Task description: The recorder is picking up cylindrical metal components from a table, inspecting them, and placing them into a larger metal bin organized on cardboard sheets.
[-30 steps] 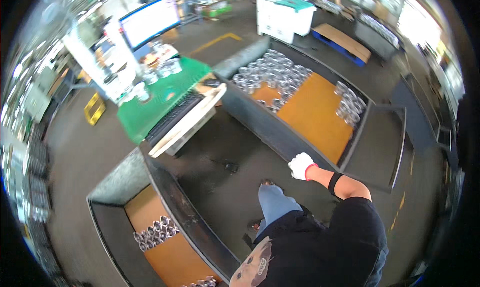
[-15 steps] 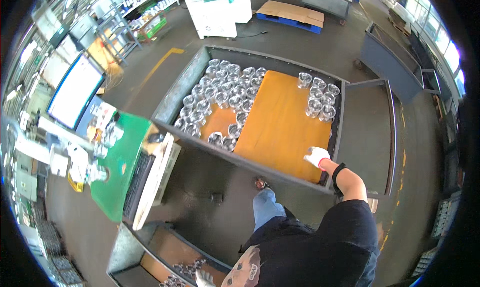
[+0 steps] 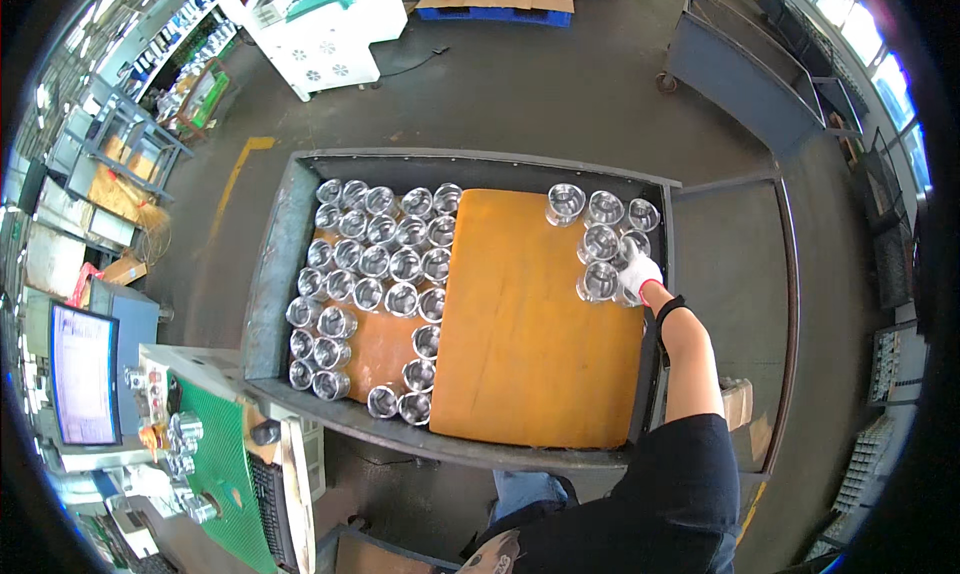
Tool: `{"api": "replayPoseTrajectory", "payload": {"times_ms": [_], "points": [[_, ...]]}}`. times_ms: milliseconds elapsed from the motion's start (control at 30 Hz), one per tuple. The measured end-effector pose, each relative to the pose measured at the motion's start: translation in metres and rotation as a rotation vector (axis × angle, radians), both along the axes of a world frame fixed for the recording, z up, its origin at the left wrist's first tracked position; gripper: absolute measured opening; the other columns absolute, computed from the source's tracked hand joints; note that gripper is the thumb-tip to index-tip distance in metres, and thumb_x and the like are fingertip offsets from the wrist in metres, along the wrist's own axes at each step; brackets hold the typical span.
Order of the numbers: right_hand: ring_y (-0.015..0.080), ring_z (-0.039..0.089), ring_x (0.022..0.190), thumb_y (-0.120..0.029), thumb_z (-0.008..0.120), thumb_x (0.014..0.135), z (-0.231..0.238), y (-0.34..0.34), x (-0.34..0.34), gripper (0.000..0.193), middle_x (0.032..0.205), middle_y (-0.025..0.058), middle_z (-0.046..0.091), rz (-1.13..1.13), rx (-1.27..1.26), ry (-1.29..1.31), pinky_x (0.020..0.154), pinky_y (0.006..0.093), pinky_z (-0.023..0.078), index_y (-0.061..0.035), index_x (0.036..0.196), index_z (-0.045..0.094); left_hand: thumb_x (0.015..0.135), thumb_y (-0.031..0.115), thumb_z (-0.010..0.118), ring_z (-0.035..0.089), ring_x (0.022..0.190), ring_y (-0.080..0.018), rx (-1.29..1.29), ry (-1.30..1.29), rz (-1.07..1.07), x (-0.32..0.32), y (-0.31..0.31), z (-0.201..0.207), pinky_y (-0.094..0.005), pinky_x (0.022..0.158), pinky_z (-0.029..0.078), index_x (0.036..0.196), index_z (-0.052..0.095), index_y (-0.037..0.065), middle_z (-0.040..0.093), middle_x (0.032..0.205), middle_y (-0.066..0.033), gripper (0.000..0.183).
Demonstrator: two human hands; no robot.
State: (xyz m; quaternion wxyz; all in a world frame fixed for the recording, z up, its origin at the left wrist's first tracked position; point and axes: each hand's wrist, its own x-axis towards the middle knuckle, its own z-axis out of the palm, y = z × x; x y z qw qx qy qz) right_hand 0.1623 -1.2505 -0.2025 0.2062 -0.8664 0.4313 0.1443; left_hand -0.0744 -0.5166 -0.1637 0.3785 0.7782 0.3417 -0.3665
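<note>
My right hand, in a white glove with a red cuff, reaches into the right side of a large grey metal bin. Its fingers bend round a shiny, cup-shaped metal part that the glove mostly covers. Just left of the glove is another such part; a few more stand behind it, on an orange-brown board. Several similar metal parts fill the bin's left side in rough rows, on a lower brown sheet. My left hand is out of view.
On the left, a green-topped desk carries a keyboard, a mouse and more metal parts, beside a monitor. A tubular frame juts from the bin's right side. Farther off are a grey wheeled cart and a blue pallet.
The view has shifted toward the bin. My right hand has moved from above the board's near right corner to the metal parts. My left hand, earlier at a lower bin, has left the view.
</note>
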Motion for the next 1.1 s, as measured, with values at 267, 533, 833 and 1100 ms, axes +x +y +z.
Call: {"api": "replayPoseTrajectory", "payload": {"times_ms": [267, 533, 833, 1100], "points": [[0.0377, 0.055, 0.12, -0.006, 0.055, 0.074, -0.071, -0.039, 0.037, 0.083, 0.13, 0.0244, 0.056, -0.247, 0.167, -0.285, 0.1, 0.0403, 0.044, -0.0192, 0.151, 0.028, 0.088, 0.017, 0.057, 0.058, 0.094, -0.0272, 0.088, -0.027, -0.249, 0.054, 0.001, 0.023, -0.0446, 0.098, 0.044, 0.126, 0.057, 0.008, 0.061, 0.105, -0.0124, 0.039], [0.0395, 0.061, 0.104, -0.001, 0.058, 0.072, -0.014, -0.06, 0.026, 0.072, 0.112, 0.0241, 0.063, 0.415, 0.085, 0.001, 0.088, 0.0464, 0.049, -0.0091, 0.14, 0.039, 0.09, 0.012, 0.054, 0.054, 0.111, -0.0314, 0.036, 0.084, -0.424, 0.11, -0.02, 0.035, -0.0387, 0.098, 0.045, 0.135, 0.051, 0.008, 0.054, 0.127, -0.0197, 0.045], [0.0374, 0.06, 0.099, 0.003, 0.059, 0.073, -0.043, -0.037, -0.02, 0.081, 0.113, 0.0221, 0.058, 0.492, -0.145, -0.108, 0.085, 0.0447, 0.05, -0.0109, 0.147, 0.028, 0.092, 0.016, 0.055, 0.052, 0.117, -0.0308, -0.13, -0.159, -0.781, 0.096, 0.021, 0.005, -0.0372, 0.097, 0.045, 0.135, 0.051, 0.008, 0.05, 0.133, -0.02, 0.043], [0.0395, 0.06, 0.089, -0.005, 0.065, 0.073, -0.029, 0.023, -0.05, 0.083, 0.104, 0.0245, 0.058, 0.261, -0.113, -0.095, 0.081, 0.0465, 0.049, -0.0245, 0.148, 0.034, 0.093, 0.026, 0.061, 0.054, 0.116, -0.0258, -0.116, 0.017, -0.421, 0.113, -0.006, 0.021, -0.0403, 0.094, 0.047, 0.127, 0.057, 0.003, 0.054, 0.132, -0.0142, 0.041]]}}
